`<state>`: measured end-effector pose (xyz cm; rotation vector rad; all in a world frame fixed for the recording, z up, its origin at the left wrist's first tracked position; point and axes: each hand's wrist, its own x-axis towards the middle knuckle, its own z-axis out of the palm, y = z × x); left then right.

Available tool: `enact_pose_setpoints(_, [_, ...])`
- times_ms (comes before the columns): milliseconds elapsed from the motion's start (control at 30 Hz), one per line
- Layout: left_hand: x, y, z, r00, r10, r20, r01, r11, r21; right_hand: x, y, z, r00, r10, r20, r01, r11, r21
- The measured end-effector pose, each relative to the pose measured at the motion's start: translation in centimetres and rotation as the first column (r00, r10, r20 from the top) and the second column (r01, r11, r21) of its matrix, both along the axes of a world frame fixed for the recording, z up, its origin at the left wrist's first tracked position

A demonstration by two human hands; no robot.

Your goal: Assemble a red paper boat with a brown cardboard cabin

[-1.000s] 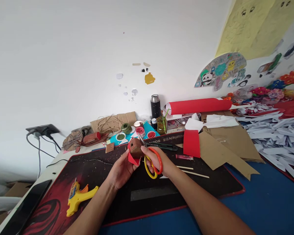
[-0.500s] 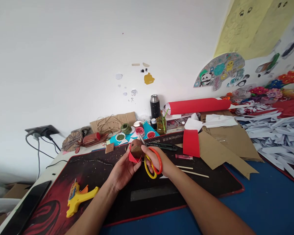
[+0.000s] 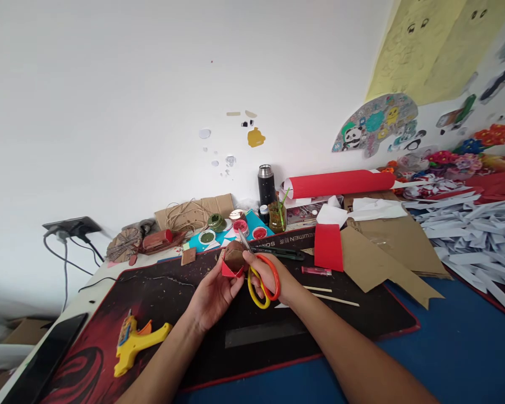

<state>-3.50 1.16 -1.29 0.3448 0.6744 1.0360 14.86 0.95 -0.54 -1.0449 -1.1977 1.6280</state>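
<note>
One mat [image 3: 273, 356], mkd "NEWMEN"; L hand [image 3: 212, 296] gripping brown pc [image 3: 234, 256] w/ red paper [image 3: 229, 270], R hand [image 3: 266, 271] scissors [image 3: 278, 282].

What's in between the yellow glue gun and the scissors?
In the head view, the left hand comes between the glue gun and the scissors, with some dark mat showing beside the hand.

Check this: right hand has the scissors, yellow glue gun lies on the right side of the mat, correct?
Not quite: the head view shows the yellow glue gun on the left side of the mat. The right hand does have the scissors.
</note>
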Motion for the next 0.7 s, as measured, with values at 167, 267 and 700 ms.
enact_pose_setpoints(167, [-0.1, 0.0, 0.1, 1.0, 0.007, -0.012, -0.007, 1.0, -0.014, 0.0, -0.1, 0.2, 1.0, 0.003, -0.023, -0.003, 1.0, -0.011])
enact_pose_setpoints(267, [-0.1, 0.0, 0.1, 1.0, 0.002, -0.021, -0.002, 1.0, -0.009, 0.0, -0.2, 0.2, 1.0, 0.001, -0.019, -0.001, 1.0, 0.001])
enact_pose_setpoints(700, [-1.4, 0.6, -0.2, 0.979, 0.165, -0.123, -0.118, 0.94, 0.32, 0.1, 0.3, 0.3, 0.992, -0.1, -0.076, 0.097, 0.994, -0.049])
